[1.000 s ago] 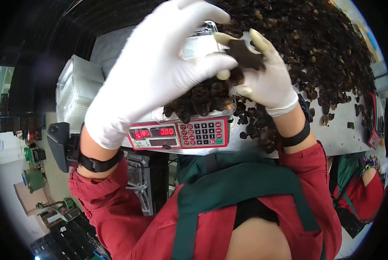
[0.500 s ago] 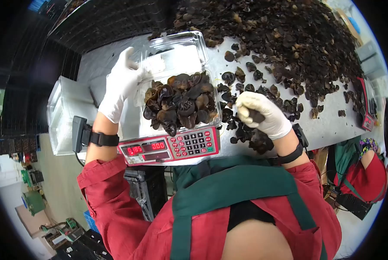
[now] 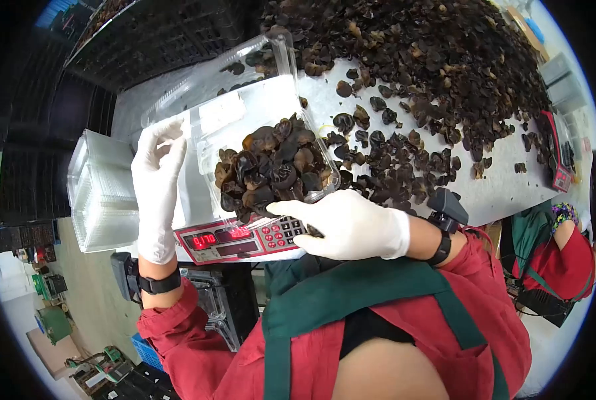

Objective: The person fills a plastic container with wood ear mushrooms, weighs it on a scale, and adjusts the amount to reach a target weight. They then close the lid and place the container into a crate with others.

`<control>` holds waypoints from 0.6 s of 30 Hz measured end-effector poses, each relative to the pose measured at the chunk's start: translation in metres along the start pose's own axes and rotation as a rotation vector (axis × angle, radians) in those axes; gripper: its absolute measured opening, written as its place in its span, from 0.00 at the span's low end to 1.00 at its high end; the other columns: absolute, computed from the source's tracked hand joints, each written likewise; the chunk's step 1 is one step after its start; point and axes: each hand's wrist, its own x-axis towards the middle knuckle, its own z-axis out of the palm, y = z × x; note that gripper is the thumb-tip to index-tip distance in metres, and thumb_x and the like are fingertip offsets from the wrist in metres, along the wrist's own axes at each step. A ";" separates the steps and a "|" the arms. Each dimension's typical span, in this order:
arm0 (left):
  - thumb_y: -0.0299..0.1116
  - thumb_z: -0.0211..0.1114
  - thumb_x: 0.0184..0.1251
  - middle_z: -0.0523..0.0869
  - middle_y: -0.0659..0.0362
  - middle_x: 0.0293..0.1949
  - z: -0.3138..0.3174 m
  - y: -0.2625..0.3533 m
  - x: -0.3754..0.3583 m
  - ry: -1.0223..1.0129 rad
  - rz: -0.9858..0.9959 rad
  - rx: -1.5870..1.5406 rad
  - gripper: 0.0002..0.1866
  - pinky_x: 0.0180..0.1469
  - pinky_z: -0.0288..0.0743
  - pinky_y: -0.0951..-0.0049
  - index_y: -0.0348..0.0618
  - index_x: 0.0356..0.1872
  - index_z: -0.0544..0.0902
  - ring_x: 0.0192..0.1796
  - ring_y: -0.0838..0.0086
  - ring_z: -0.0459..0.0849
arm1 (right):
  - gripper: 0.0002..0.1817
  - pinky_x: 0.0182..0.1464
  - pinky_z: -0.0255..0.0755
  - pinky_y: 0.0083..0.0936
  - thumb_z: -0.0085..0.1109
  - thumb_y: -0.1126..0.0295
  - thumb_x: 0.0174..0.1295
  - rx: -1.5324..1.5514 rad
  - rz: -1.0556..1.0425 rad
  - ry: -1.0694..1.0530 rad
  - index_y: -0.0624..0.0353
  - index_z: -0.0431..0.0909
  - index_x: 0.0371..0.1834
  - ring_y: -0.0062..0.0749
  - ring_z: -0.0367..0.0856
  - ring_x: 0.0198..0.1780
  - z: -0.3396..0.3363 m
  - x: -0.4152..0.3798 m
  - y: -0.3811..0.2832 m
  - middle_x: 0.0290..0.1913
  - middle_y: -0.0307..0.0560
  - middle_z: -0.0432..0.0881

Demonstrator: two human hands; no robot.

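Observation:
A clear plastic clamshell box (image 3: 331, 175) filled with dark wood ear mushrooms (image 3: 271, 163) sits on a red-framed digital scale (image 3: 244, 241). My gloved left hand (image 3: 158, 187) pinches the left edge of the box's raised lid (image 3: 284, 57), left of the mushrooms. In front of the box is my gloved right hand (image 3: 354, 223), its index finger reaching to the mushrooms at the front rim. A dark mushroom piece (image 3: 315, 231) shows between its curled fingers, mostly hidden. The scale's red display seems to read 0.170.
A large heap of wood ears (image 3: 431, 60) covers the back right of the metal table (image 3: 504, 193), with loose pieces nearer. Stacked clear boxes (image 3: 104, 193) stand at left, black crates (image 3: 158, 43) behind. At right are a second scale (image 3: 561, 157) and a co-worker's red sleeve (image 3: 564, 267).
My right hand has moved left from the loose mushrooms to the box's front rim. My left hand has moved left and down, and the lid has tilted toward me. The reading changed from 0.185.

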 end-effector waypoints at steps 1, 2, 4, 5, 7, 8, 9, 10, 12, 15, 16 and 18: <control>0.25 0.63 0.69 0.83 0.63 0.46 0.002 0.006 -0.004 0.008 0.021 -0.007 0.14 0.58 0.71 0.75 0.41 0.54 0.83 0.52 0.79 0.79 | 0.32 0.28 0.76 0.32 0.61 0.65 0.62 -0.177 -0.044 0.076 0.57 0.70 0.72 0.39 0.82 0.22 0.006 -0.001 0.003 0.20 0.48 0.79; 0.25 0.63 0.69 0.83 0.63 0.46 0.003 0.011 -0.010 0.005 0.027 -0.013 0.14 0.58 0.71 0.75 0.41 0.54 0.83 0.52 0.79 0.79 | 0.32 0.26 0.76 0.34 0.61 0.65 0.61 -0.353 -0.084 0.150 0.59 0.70 0.71 0.40 0.81 0.21 0.009 0.000 0.003 0.18 0.48 0.78; 0.20 0.60 0.65 0.83 0.58 0.51 0.003 0.020 -0.025 0.021 0.052 -0.024 0.17 0.63 0.69 0.72 0.39 0.55 0.82 0.56 0.74 0.79 | 0.34 0.23 0.75 0.35 0.62 0.65 0.60 -0.430 -0.041 0.155 0.62 0.69 0.71 0.42 0.79 0.19 0.011 0.002 0.001 0.17 0.46 0.77; 0.15 0.55 0.57 0.81 0.54 0.54 -0.002 0.018 -0.033 -0.022 0.169 0.151 0.24 0.68 0.66 0.68 0.37 0.57 0.80 0.61 0.67 0.78 | 0.34 0.23 0.75 0.35 0.62 0.65 0.60 -0.456 0.019 0.150 0.62 0.69 0.71 0.41 0.80 0.19 0.012 0.002 0.000 0.17 0.47 0.77; 0.13 0.51 0.48 0.80 0.50 0.57 0.002 0.031 -0.049 -0.057 0.275 0.223 0.31 0.71 0.64 0.63 0.37 0.58 0.80 0.64 0.60 0.76 | 0.31 0.23 0.74 0.33 0.63 0.67 0.60 -0.451 0.033 0.215 0.58 0.72 0.70 0.40 0.79 0.18 0.012 -0.001 -0.001 0.18 0.46 0.78; 0.12 0.49 0.45 0.79 0.49 0.58 0.004 0.031 -0.059 -0.055 0.260 0.239 0.33 0.72 0.63 0.62 0.38 0.58 0.80 0.65 0.57 0.76 | 0.31 0.23 0.74 0.33 0.63 0.67 0.60 -0.459 0.041 0.221 0.58 0.72 0.70 0.40 0.79 0.18 0.008 -0.004 0.000 0.18 0.46 0.78; 0.13 0.49 0.44 0.79 0.48 0.58 0.006 0.030 -0.067 -0.059 0.246 0.234 0.34 0.73 0.62 0.61 0.38 0.59 0.80 0.66 0.56 0.75 | 0.29 0.24 0.74 0.31 0.63 0.68 0.60 -0.337 0.028 0.231 0.56 0.75 0.67 0.39 0.79 0.19 0.001 -0.007 -0.001 0.19 0.45 0.79; 0.13 0.48 0.42 0.78 0.47 0.59 0.008 0.028 -0.075 -0.060 0.230 0.230 0.35 0.74 0.61 0.59 0.39 0.59 0.80 0.66 0.54 0.75 | 0.26 0.24 0.74 0.30 0.64 0.70 0.59 -0.214 0.012 0.238 0.54 0.79 0.64 0.38 0.79 0.19 -0.007 -0.010 -0.003 0.20 0.44 0.80; 0.14 0.49 0.41 0.77 0.46 0.61 0.010 0.025 -0.087 -0.080 0.222 0.216 0.35 0.74 0.59 0.54 0.38 0.59 0.80 0.68 0.51 0.72 | 0.09 0.26 0.73 0.24 0.65 0.71 0.63 0.048 0.116 0.270 0.59 0.87 0.45 0.23 0.80 0.21 -0.021 -0.020 -0.002 0.23 0.42 0.82; 0.13 0.52 0.47 0.78 0.47 0.60 0.014 0.029 -0.104 -0.092 0.215 0.241 0.28 0.73 0.61 0.54 0.41 0.52 0.84 0.68 0.53 0.72 | 0.12 0.23 0.69 0.20 0.65 0.62 0.67 0.306 0.477 0.327 0.59 0.85 0.33 0.13 0.75 0.20 -0.041 -0.031 0.007 0.20 0.37 0.80; 0.12 0.54 0.50 0.78 0.48 0.60 0.016 0.026 -0.109 -0.101 0.207 0.249 0.25 0.72 0.63 0.55 0.42 0.49 0.86 0.68 0.53 0.73 | 0.14 0.23 0.67 0.20 0.65 0.60 0.68 0.328 0.552 0.342 0.60 0.85 0.32 0.12 0.73 0.20 -0.045 -0.032 0.011 0.20 0.35 0.78; 0.13 0.66 0.58 0.79 0.51 0.59 0.033 0.011 -0.118 0.008 0.169 0.171 0.15 0.65 0.72 0.61 0.45 0.41 0.86 0.63 0.58 0.77 | 0.16 0.25 0.67 0.20 0.65 0.58 0.68 0.387 0.489 0.370 0.61 0.85 0.32 0.14 0.72 0.20 -0.041 -0.029 0.027 0.19 0.36 0.78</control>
